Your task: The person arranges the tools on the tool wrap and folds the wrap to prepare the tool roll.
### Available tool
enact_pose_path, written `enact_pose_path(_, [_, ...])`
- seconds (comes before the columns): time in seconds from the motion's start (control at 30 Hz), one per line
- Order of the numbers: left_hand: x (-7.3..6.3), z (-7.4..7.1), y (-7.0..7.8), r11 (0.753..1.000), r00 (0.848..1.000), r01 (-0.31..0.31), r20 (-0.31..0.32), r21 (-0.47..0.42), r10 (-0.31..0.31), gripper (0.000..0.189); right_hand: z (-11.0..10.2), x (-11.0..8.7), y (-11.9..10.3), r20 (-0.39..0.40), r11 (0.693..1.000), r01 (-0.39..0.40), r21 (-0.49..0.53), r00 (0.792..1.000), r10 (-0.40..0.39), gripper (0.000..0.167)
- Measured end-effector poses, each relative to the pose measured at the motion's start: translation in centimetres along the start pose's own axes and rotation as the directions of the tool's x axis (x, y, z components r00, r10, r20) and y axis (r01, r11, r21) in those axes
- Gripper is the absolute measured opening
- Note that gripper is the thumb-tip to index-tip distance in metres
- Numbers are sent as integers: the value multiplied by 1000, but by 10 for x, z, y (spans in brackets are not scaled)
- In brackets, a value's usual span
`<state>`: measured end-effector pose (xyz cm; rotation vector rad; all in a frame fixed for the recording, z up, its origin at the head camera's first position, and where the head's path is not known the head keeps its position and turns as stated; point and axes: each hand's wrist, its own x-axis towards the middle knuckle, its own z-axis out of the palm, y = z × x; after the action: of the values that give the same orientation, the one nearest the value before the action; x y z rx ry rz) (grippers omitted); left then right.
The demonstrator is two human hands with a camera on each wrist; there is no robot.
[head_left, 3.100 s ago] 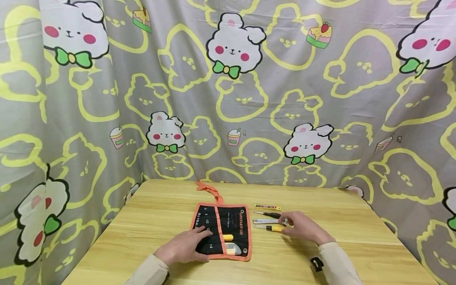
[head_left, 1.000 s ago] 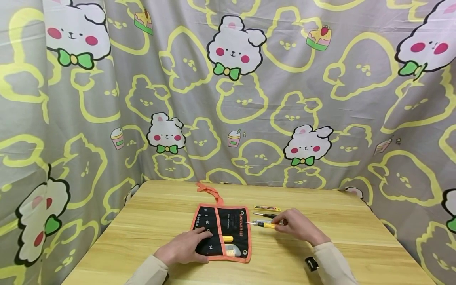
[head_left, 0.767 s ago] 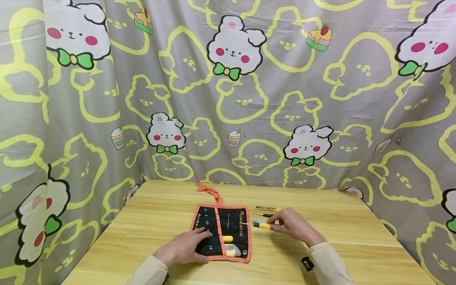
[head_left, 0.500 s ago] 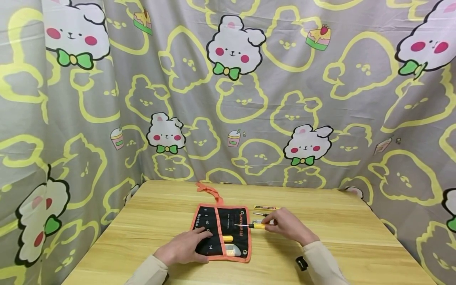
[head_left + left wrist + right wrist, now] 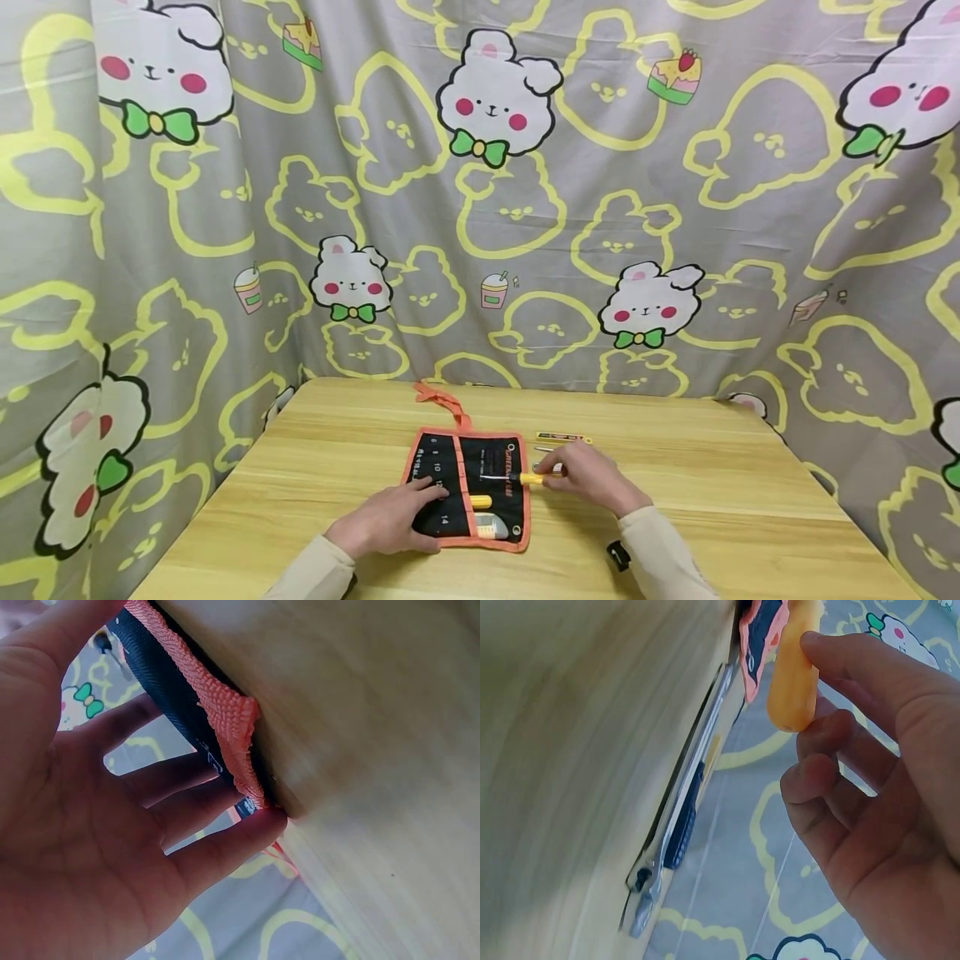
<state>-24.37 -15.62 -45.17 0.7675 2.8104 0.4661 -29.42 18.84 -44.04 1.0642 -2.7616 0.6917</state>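
A black tool pouch [image 5: 487, 446] with orange trim lies unrolled on the table. My left hand [image 5: 386, 517] rests on its left part, fingers spread; in the left wrist view the fingertips are at the orange edge [image 5: 214, 705]. My right hand [image 5: 588, 475] pinches a screwdriver by its yellow handle [image 5: 793, 679] between thumb and fingers. The thin shaft [image 5: 493, 477] points left over the pouch's right half, toward the orange pocket strip. Another yellow handle [image 5: 481, 502] and a pale grey knife [image 5: 489, 527] stick out of the lower pockets.
Right of the pouch lie an adjustable wrench [image 5: 671, 802], a black-handled screwdriver [image 5: 680, 834] and a flat yellow case [image 5: 561, 437]; my right hand partly hides them in the head view. An orange tie [image 5: 445, 400] trails behind the pouch. A patterned curtain [image 5: 525, 233] encloses the table [image 5: 712, 467].
My right hand took the yellow-handled screwdriver from beside the wrench and has carried it left, its shaft now over the pouch. The left hand has stayed in place.
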Motion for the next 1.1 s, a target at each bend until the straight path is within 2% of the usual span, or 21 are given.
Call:
enact_pose_path(0.43, [0,-1,1,1000,1000,-14,0,5,14,71,14,11,-7,44,1000,6,8,999,-6,13])
enact_pose_path(1.1, [0,0,0,1000,1000,-21,-11,10,21,71,23,16,-9,31,999,12,-38,999,-11,11])
